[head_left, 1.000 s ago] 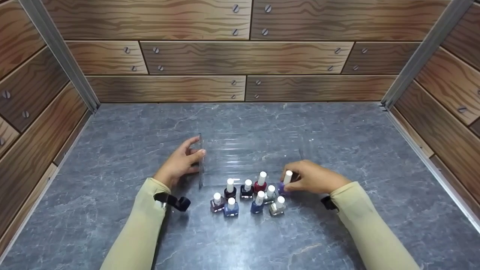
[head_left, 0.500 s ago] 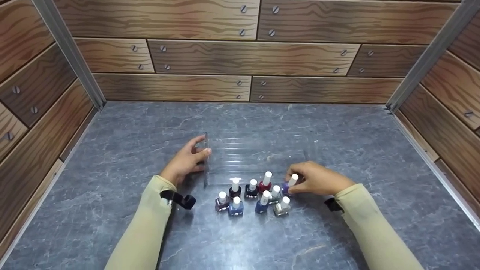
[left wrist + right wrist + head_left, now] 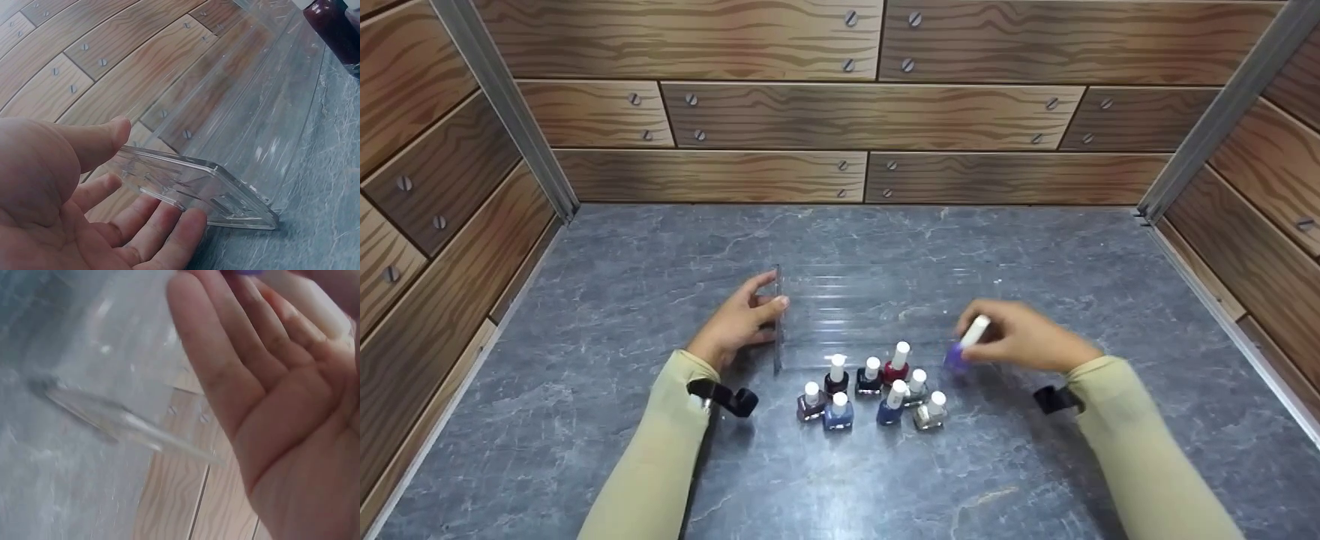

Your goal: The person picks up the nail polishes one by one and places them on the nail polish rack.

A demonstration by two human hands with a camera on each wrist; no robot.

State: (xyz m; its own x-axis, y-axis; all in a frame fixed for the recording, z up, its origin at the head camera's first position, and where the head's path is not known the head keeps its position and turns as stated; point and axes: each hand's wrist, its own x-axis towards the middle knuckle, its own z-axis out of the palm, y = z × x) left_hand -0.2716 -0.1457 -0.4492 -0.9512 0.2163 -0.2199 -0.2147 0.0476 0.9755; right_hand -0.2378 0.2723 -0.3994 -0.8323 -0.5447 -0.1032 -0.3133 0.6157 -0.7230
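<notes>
My right hand (image 3: pixel 1020 335) pinches a purple nail polish bottle (image 3: pixel 955 358) with a white cap, held tilted by the front right part of a clear plastic stepped rack (image 3: pixel 847 304). At the top of the right wrist view, a sliver of the purple bottle (image 3: pixel 247 271) shows past the fingers. My left hand (image 3: pixel 739 319) holds the rack's left end panel (image 3: pixel 197 185), thumb at its upper edge and fingertips against its outer face. In front of the rack stand several more white-capped bottles, among them a red nail polish bottle (image 3: pixel 896 369) and a blue one (image 3: pixel 838 416).
The grey marbled tabletop (image 3: pixel 840 487) carries everything. Wood-patterned walls (image 3: pixel 855 112) enclose its back and both sides, with metal posts at the corners. A silvery nail polish bottle (image 3: pixel 930 415) stands at the front right of the group. The clear rack's edges are faint against the table.
My right hand has lifted the purple nail polish bottle away from the group, up and to the right. My left hand stays at the rack's end panel. The head view has shifted slightly.
</notes>
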